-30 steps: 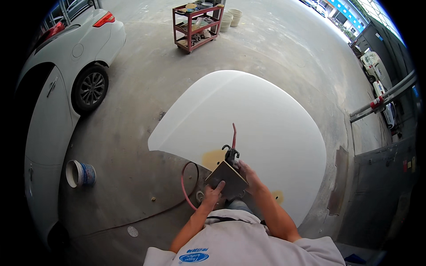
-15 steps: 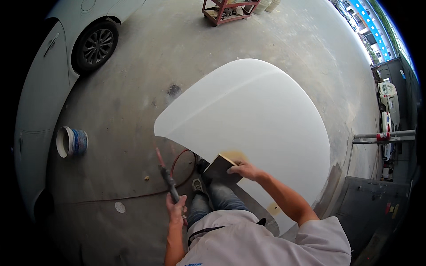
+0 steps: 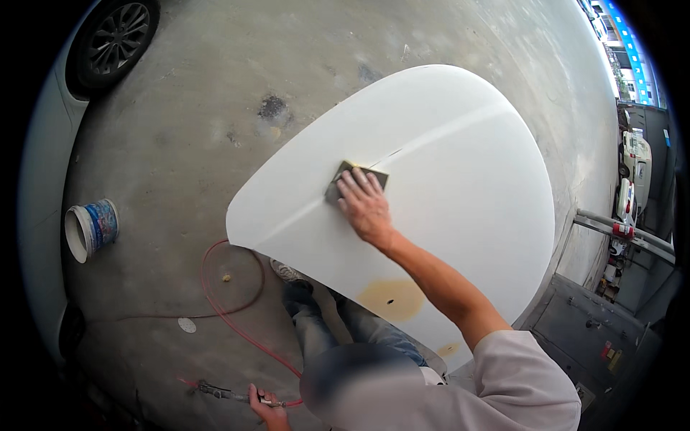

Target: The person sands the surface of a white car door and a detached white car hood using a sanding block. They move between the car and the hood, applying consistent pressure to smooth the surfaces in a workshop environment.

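A large white car hood panel (image 3: 445, 165) lies in front of me over the concrete floor. My right hand (image 3: 365, 205) presses flat on a dark sanding pad (image 3: 347, 179) near the panel's middle left. A tan filler patch (image 3: 392, 298) shows close to the near edge. Down at my left side, my left hand (image 3: 267, 411) grips a slim air tool (image 3: 223, 393) joined to a red hose (image 3: 230, 316) that loops across the floor.
A white and blue bucket (image 3: 90, 228) lies on its side at the left. A white car with a dark wheel (image 3: 118, 36) stands at the far left. Grey metal plates and pipes (image 3: 618, 230) sit at the right.
My right hand has slid the sanding pad forward from the near edge to the panel's middle. My left hand has dropped lower with the air tool. The view has tilted down.
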`<state>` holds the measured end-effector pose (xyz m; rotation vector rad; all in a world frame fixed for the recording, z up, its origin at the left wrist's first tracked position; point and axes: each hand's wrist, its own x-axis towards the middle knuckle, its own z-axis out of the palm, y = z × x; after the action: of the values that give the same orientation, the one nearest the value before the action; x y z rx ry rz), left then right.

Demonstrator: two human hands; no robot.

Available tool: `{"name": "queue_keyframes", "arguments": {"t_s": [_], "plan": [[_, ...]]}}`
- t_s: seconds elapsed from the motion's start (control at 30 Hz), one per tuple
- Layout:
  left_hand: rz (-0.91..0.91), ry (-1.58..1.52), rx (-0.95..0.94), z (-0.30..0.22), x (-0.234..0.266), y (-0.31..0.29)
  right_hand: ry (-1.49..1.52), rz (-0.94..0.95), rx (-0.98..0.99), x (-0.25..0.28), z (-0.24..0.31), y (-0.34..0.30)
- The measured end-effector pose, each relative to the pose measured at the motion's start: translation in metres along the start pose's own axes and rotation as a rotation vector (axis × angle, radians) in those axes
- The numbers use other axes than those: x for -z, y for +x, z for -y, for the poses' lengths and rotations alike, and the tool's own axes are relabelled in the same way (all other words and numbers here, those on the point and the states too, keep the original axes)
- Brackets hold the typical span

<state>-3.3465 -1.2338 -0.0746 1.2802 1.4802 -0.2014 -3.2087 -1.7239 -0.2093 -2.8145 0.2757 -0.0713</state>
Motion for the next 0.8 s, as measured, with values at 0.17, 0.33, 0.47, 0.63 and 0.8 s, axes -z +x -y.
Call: {"name": "queue_keyframes", "arguments": {"t_s": [0.17, 0.33, 0.47, 0.63, 0.8], "plan": [[0.098, 0.05, 0.075, -0.005, -0.047, 0.018, 0.225, 0.263, 0.398, -0.004, 0.016, 0.003], [0.075, 0.059, 0.084, -0.017, -0.032, 0.034, -0.082, 0.093, 0.109, 0.091, -0.13, 0.026], [0.089, -0.064, 0.14, 0.014, 0.019, 0.066, -0.245, -0.152, -0.234, 0.06, -0.132, 0.034], [-0.082, -0.081, 0.203, 0.033, -0.005, 0.069, 0.098, 0.173, 0.046, -0.027, 0.07, 0.008], [0.002, 0.033, 0.134, 0.006, -0.057, 0.033, 0.204, 0.385, 0.559, -0.05, 0.088, 0.024]]}}
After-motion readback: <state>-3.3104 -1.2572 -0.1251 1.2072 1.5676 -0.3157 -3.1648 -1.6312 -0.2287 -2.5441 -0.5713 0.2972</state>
